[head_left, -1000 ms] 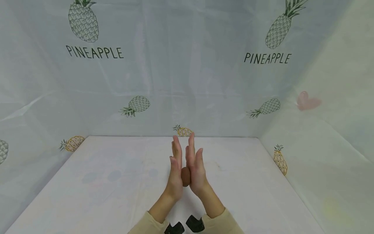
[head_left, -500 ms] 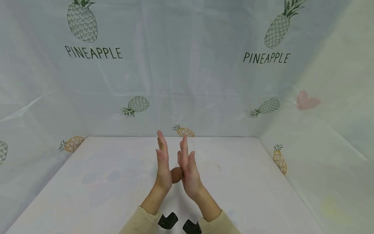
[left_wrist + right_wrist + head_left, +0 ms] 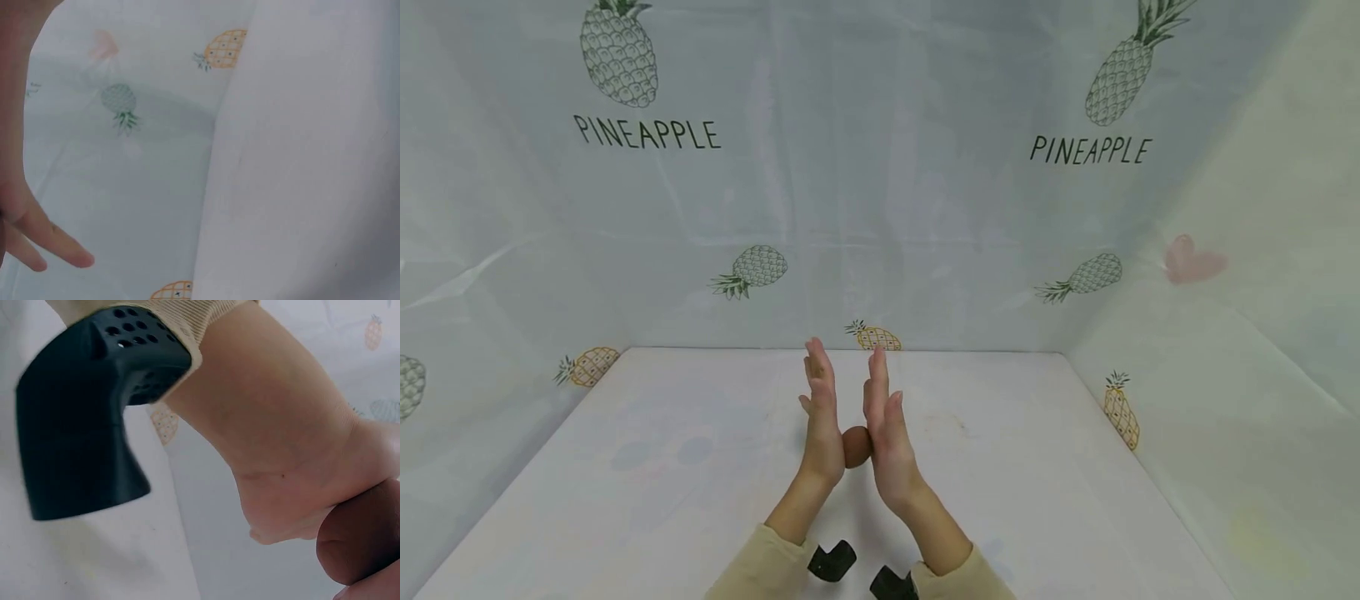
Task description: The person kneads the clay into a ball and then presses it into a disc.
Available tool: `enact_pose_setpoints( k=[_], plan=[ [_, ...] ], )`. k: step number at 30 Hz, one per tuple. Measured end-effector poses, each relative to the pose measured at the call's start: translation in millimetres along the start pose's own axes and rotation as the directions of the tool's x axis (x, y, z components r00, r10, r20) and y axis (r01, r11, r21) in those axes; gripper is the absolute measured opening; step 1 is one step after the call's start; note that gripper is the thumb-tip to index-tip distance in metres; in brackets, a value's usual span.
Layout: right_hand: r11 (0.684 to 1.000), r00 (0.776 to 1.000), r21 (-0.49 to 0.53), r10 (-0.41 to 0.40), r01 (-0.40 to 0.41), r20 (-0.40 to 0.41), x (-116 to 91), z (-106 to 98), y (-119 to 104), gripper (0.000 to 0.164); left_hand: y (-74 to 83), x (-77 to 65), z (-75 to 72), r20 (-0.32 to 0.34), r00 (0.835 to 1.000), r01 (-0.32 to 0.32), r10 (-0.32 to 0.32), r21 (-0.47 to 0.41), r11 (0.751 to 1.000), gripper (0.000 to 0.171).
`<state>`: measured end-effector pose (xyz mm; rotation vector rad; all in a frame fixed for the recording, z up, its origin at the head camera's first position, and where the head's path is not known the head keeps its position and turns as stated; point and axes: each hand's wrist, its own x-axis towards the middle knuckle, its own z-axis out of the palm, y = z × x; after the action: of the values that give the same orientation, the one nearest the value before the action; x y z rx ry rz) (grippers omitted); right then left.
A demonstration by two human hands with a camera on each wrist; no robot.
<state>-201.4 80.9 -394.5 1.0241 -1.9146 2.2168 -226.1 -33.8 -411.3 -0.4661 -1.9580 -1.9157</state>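
Observation:
A smooth brown ball (image 3: 857,447), clay-like in look, sits between two upright palms in the head view. My left hand (image 3: 822,417) presses its left side with straight fingers pointing up. On the other side my right hand (image 3: 887,442) touches it with its palm, fingers also stretched. Above the ball a gap divides the two sets of fingers. Close up in the right wrist view, the brown ball (image 3: 356,537) shows a rounded end, partly covered by the palms, beside the left wrist (image 3: 281,444). At the left edge of the left wrist view, outstretched fingers (image 3: 62,247) appear; the ball is outside that view.
The hands are over a white table (image 3: 1037,467). Behind it hangs a pale sheet (image 3: 880,183) printed with pineapples, with more sheeting at both sides. Black angled camera mounts (image 3: 832,561) stick out from the cuffs of both beige sleeves (image 3: 763,567).
Both hands moved left and the palms parted somewhat, mostly in the first half second. The ball went with them and looks rounder than its earlier tall oval. The left thumb has shifted outward.

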Motion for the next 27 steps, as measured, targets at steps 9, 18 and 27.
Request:
enact_pose_setpoints(
  k=[9, 18, 27],
  plan=[
    [0.999, 0.999, 0.039, -0.013, 0.014, -0.031, 2, -11, -3, 0.072, 3.8, -12.5, 18.7, 0.147, 0.987, -0.060, 0.066, -0.044, 0.997, 0.078],
    [1.000, 0.997, 0.031, 0.009, -0.006, -0.073, 3, -18, -3, 0.066, 10.0, -21.9, 24.9, 0.206, 0.971, -0.099, 0.120, -0.112, 0.989, 0.074],
    [1.000, 0.991, 0.000, 0.006, -0.006, -0.135, 5, -21, 2, 0.063, 17.2, -26.3, 26.6, 0.240, 0.965, -0.060, 0.108, -0.197, 0.979, 0.071]
  ],
)
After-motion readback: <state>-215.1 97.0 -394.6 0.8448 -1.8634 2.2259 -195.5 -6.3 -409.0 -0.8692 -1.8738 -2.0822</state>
